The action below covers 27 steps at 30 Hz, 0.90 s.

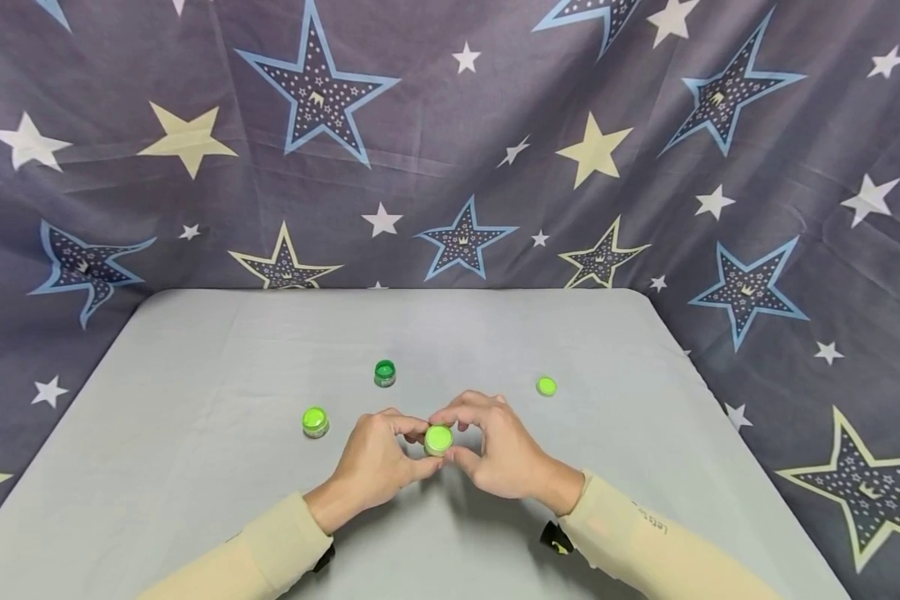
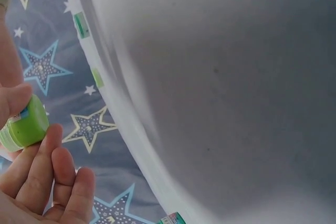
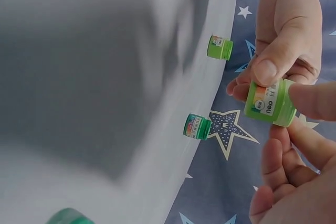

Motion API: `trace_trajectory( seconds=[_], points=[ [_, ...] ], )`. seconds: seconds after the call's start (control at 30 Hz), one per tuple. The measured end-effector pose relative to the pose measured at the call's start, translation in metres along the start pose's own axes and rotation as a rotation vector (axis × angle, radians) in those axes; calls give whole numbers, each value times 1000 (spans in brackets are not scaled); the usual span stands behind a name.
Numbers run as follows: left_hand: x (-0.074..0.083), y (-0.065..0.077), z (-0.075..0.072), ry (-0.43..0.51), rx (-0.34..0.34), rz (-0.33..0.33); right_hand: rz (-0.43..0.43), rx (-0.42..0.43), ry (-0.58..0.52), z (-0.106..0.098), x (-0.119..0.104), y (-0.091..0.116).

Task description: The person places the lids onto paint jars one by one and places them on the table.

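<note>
Between both hands, above the table, is a small light green paint jar (image 1: 438, 439) with a printed label (image 3: 264, 100). My left hand (image 1: 375, 458) holds the jar body between thumb and fingers. At the jar's top end, the thumb and fingers of my right hand (image 1: 498, 446) pinch the rim. Whether a cap sits on this jar I cannot tell. A second light green jar (image 1: 315, 422) stands left of the hands, and a dark green jar (image 1: 385, 373) behind them. To the right lies a small light green round piece (image 1: 546, 386), apart from both hands.
The grey-white table (image 1: 195, 500) carries these pieces. A star-patterned curtain (image 1: 420, 125) hangs behind it and along its sides. In the right wrist view a dark green round object (image 3: 70, 216) is cut off at the bottom edge.
</note>
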State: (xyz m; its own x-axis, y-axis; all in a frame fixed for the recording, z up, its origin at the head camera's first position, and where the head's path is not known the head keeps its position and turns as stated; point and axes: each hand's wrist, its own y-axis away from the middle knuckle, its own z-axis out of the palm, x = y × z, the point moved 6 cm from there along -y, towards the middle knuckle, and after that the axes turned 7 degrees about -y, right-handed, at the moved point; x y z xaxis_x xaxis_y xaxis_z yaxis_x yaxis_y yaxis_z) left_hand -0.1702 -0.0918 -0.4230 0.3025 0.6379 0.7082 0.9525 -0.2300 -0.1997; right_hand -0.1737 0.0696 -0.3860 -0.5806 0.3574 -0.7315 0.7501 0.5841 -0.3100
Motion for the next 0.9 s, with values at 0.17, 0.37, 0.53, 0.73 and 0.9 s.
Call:
trace_trajectory(
  seconds=[0.17,0.37,0.53,0.73,0.9],
  points=[
    [0,0,1,-6,4,-5,-8,34,-9,0,2,0],
    [1,0,0,-14,18,-2,29,90,-8,0,4,3],
    [1,0,0,-15,34,3,38,144,7,0,5,3],
    [1,0,1,-12,39,11,64,179,-20,0,7,3],
    [1,0,0,-9,33,10,56,184,-32,0,8,3]
  ],
)
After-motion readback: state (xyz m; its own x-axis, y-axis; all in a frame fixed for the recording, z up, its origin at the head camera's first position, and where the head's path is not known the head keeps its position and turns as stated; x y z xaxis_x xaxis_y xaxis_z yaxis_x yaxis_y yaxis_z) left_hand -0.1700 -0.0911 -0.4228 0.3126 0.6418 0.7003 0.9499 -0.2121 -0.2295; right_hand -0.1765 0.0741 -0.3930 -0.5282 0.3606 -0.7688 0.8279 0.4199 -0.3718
